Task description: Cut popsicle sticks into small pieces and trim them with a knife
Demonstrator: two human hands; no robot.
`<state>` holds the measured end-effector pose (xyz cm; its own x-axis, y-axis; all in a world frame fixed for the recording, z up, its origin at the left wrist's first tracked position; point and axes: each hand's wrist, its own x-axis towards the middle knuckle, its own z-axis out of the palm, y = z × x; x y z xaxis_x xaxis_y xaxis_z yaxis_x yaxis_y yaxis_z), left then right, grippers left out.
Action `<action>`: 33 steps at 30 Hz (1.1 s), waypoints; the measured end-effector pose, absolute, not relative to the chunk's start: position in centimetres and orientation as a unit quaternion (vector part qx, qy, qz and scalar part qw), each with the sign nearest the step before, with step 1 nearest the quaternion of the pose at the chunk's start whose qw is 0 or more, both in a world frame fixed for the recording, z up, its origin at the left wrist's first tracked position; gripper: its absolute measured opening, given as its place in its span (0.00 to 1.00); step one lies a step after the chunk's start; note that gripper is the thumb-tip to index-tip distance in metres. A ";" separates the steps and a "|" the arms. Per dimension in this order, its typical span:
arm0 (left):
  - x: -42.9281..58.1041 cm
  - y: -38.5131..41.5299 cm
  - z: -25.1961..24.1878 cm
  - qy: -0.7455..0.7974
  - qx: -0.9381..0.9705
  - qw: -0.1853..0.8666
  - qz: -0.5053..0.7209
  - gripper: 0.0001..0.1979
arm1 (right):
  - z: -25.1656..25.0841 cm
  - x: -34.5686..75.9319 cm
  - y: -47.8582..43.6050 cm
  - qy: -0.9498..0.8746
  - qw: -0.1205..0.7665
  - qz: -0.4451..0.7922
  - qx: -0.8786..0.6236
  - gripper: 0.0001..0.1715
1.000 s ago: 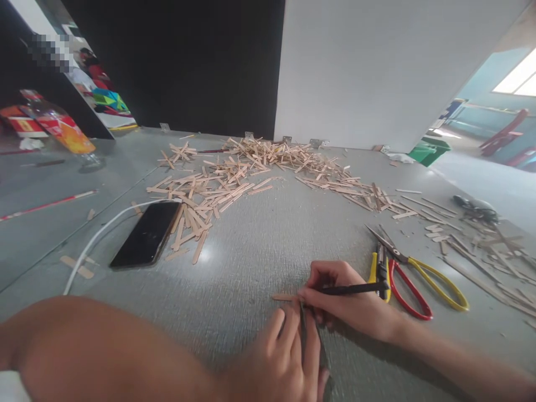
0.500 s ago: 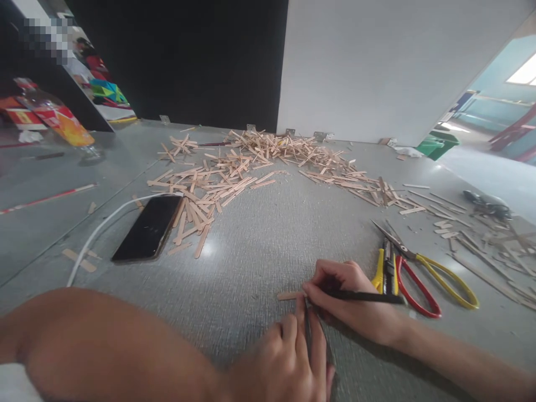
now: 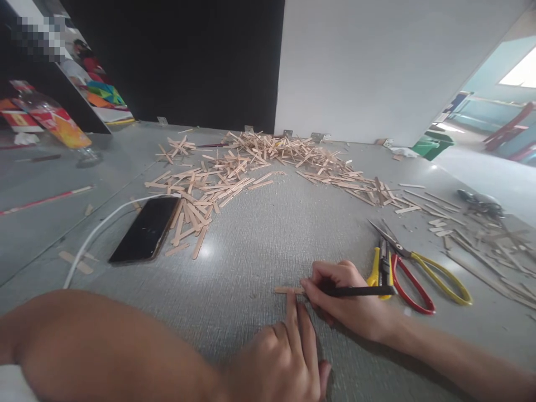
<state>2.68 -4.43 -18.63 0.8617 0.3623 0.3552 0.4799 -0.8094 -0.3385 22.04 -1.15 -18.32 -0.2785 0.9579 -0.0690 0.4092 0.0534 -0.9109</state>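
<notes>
A single wooden stick (image 3: 288,290) lies flat on the grey table (image 3: 259,245), near its front edge, and is pinned there by the fingers of the left hand (image 3: 288,357), which are pressed down on it rather than closed around it. The right hand (image 3: 349,298) is clamped on a thin black pen-like tool (image 3: 360,291), whose tip is set against the stick just beside the left fingertips. Judging by this, the marking or scoring of one stick is under way and not finished; whether a line is already drawn cannot be told. A large heap of sticks (image 3: 251,164) across the far side of the table appears untouched. Scissors (image 3: 419,268) lie just right of the right hand, a phone (image 3: 146,229) towards the left edge.

Compared with half a second ago, the dark strip seen between the left fingers is no longer visible, and both hands have barely shifted.
</notes>
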 end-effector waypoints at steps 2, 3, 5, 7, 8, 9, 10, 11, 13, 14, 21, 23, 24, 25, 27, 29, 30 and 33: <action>2.7 -4.5 -18.6 -0.231 -0.941 0.210 -0.132 0.27 | -18.3 21.9 -1.2 -0.675 0.305 0.424 -0.522 0.23; 2.7 -4.5 -18.6 -0.232 -0.941 0.208 -0.129 0.27 | -18.3 21.9 -1.2 -0.677 0.305 0.420 -0.522 0.23; 2.7 -4.5 -18.5 -0.230 -0.944 0.206 -0.119 0.28 | -18.4 21.8 -1.2 -0.665 0.305 0.439 -0.521 0.23; 2.6 -4.5 -18.5 -0.225 -0.946 0.206 -0.111 0.29 | -18.6 21.8 -1.2 -0.648 0.304 0.464 -0.521 0.23; 2.5 -4.5 -18.5 -0.222 -0.947 0.206 -0.109 0.29 | -18.6 21.8 -1.2 -0.643 0.305 0.469 -0.522 0.23; 2.5 -4.5 -18.5 -0.221 -0.947 0.206 -0.108 0.29 | -18.7 21.8 -1.1 -0.640 0.305 0.472 -0.523 0.23; 2.6 -4.5 -18.5 -0.219 -0.948 0.206 -0.108 0.29 | -18.7 21.9 -1.1 -0.638 0.306 0.475 -0.524 0.23; 2.6 -4.5 -18.6 -0.220 -0.947 0.205 -0.110 0.29 | -18.7 21.9 -1.0 -0.635 0.307 0.478 -0.523 0.22; 2.7 -4.5 -18.6 -0.222 -0.947 0.201 -0.114 0.30 | -18.7 21.8 -0.9 -0.632 0.309 0.482 -0.522 0.22; 2.7 -4.5 -18.6 -0.224 -0.947 0.200 -0.114 0.30 | -18.7 21.8 -0.9 -0.631 0.310 0.484 -0.521 0.22; 2.7 -4.6 -18.2 -0.225 -0.948 0.193 -0.113 0.30 | -18.4 21.7 -0.9 -0.626 0.315 0.484 -0.525 0.22; 2.7 -4.4 -18.2 -0.222 -0.948 0.197 -0.118 0.30 | -18.4 21.7 -0.9 -0.626 0.316 0.482 -0.525 0.22; 2.7 -4.3 -18.2 -0.220 -0.948 0.198 -0.119 0.29 | -18.4 21.7 -0.9 -0.627 0.317 0.482 -0.524 0.22; 2.8 -4.3 -18.3 -0.220 -0.948 0.199 -0.118 0.29 | -18.5 21.7 -0.9 -0.627 0.317 0.482 -0.524 0.22; 2.8 -4.2 -18.5 -0.222 -0.947 0.198 -0.118 0.29 | -18.6 21.8 -0.9 -0.625 0.318 0.485 -0.523 0.22; 2.9 -4.2 -18.7 -0.222 -0.946 0.202 -0.120 0.28 | -18.7 21.8 -1.0 -0.623 0.320 0.488 -0.522 0.22; 2.9 -4.3 -18.7 -0.223 -0.945 0.204 -0.123 0.28 | -18.7 21.8 -1.0 -0.622 0.320 0.489 -0.521 0.22; 3.0 -4.4 -18.8 -0.226 -0.943 0.209 -0.130 0.27 | -18.6 21.7 -1.0 -0.621 0.322 0.493 -0.518 0.22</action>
<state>2.97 -4.43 -18.83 0.8644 0.3712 0.3392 0.4799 -0.8104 -0.3361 21.72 -1.00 -18.62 -0.2559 0.9604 -0.1102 0.3252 -0.0218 -0.9454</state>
